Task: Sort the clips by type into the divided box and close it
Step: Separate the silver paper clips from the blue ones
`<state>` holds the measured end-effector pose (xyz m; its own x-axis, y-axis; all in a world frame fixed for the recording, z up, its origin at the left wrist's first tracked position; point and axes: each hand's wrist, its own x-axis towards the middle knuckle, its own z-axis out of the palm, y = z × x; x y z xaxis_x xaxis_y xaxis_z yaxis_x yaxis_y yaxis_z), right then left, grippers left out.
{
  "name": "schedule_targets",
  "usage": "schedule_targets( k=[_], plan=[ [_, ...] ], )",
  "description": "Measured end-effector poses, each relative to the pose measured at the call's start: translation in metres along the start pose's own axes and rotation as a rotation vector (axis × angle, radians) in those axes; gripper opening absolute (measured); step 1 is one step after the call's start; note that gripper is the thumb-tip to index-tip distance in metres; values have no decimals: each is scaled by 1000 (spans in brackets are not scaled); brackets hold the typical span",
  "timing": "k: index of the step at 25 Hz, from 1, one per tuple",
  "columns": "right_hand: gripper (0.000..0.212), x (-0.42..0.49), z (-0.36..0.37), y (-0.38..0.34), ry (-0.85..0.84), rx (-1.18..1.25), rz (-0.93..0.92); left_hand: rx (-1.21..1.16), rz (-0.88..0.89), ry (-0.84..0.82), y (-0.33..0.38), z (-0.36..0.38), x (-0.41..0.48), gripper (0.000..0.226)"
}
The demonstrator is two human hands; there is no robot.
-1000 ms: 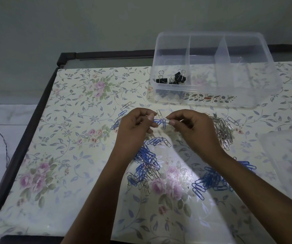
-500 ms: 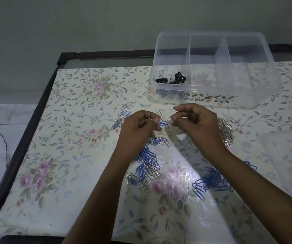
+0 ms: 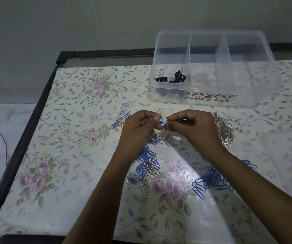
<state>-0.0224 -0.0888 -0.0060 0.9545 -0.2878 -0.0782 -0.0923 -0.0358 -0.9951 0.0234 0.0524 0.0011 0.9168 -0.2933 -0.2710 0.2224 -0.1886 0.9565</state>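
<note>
My left hand and my right hand meet above the table's middle, both pinching linked paper clips, blue and silver, between fingertips. Below my left wrist lies a mixed pile of blue and silver clips. A blue pile sits under my right forearm, and a silver pile lies right of my right hand. A few more clips lie left of my left hand. The clear divided box stands open at the back, with black binder clips in its left compartment.
The table carries a floral cover with a dark frame edge along the left. A translucent lid lies at the right edge. A thin cable hangs beyond the table on the left.
The hands stayed close together over the same spot, fingers working the linked clips; my right hand shifted slightly lower and closer to the left. The piles have not moved.
</note>
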Motion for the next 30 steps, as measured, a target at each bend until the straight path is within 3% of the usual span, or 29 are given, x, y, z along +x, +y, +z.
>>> schedule_targets(
  k=[6,11,16,28,30],
  plan=[
    [31,1,0,2,-3,42,-9,-51,-58,0,0,1,1,12],
    [36,-3,0,6,-33,-135,-62,-170,-108,56,0,-1,2,12],
    [26,-1,0,10,0,-175,-58,209,39,84,-9,-2,1,9],
    [26,1,-2,10,4,-106,-42,439,158,-95,-14,1,2,26],
    [28,1,-2,9,-5,-90,-36,454,186,-131,-14,1,3,21]
  ],
)
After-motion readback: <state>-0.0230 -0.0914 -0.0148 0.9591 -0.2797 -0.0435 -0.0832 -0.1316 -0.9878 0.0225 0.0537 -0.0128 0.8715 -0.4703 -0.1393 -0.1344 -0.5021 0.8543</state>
